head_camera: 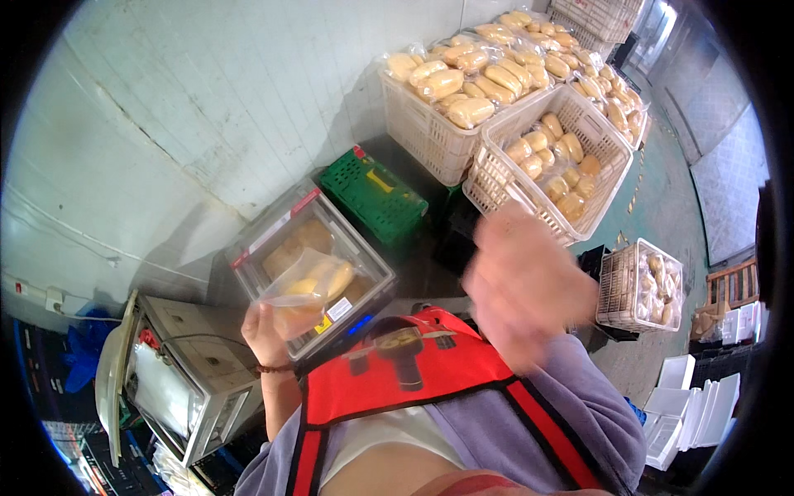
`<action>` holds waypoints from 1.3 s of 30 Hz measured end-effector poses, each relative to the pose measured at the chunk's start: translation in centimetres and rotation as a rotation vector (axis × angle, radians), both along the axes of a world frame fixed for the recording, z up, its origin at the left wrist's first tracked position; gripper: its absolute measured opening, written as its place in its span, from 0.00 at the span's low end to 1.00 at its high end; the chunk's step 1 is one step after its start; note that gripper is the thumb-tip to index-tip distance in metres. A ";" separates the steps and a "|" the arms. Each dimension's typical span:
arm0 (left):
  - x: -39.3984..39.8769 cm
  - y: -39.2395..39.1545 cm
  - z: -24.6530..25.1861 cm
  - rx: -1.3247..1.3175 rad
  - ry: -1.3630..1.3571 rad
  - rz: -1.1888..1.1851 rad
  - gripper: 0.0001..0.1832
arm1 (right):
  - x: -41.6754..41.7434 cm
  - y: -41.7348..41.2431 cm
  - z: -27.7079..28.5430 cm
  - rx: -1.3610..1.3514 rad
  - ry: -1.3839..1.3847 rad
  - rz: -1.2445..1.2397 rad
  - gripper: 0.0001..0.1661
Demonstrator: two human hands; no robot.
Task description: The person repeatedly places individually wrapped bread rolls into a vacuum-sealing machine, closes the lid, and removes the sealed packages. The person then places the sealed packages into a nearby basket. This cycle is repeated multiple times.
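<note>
My left hand [264,332] grips the edge of a clear plastic bag [296,302] holding a few yellow oblong pieces, which look like peeled produce. The bag lies over a boxy device [365,291] with a clear top and a lit blue display, perhaps a weighing scale. Brownish shapes show beneath that top, but I cannot tell what they are. Blurred by motion, my right hand [527,279] is raised in front of a white plastic crate [611,195] that contains bagged yellow produce. Its fingers are too smeared to tell whether it holds anything.
Against the wall stands another white crate [428,146] heaped with bagged produce. Beside the device is a green plastic crate [372,195]. A metal machine with its lid raised [198,347], probably a vacuum sealer, stands left. At right are a smaller filled crate [617,291] and white foam boxes [667,421].
</note>
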State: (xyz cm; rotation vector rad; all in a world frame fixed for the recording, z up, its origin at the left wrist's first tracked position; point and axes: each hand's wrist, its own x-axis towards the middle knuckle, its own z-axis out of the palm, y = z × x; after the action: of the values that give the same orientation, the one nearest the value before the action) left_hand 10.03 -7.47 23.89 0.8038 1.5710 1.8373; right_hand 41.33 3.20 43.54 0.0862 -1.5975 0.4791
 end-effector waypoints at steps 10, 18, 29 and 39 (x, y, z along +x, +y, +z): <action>2.6 0.0 -1.3 -0.017 -0.060 -0.199 0.08 | -3.6 3.1 -25.1 -1.071 -0.760 0.088 0.27; 3.2 -0.3 -1.8 0.109 -0.318 -0.291 0.07 | -4.1 2.3 -25.9 -1.014 -0.696 0.235 0.17; 3.1 -0.1 -3.6 0.101 -0.298 -0.315 0.06 | -4.3 1.4 -26.4 -1.059 -0.572 0.137 0.14; 5.5 1.3 -1.9 0.175 -0.682 -0.383 0.08 | -4.4 1.0 -22.5 -1.181 -0.159 0.441 0.11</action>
State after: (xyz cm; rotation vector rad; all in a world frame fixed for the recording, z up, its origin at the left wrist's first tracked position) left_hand 15.48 -6.18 21.95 0.4312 0.7772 1.7165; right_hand 36.89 4.18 21.02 -0.5139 -1.2172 1.7273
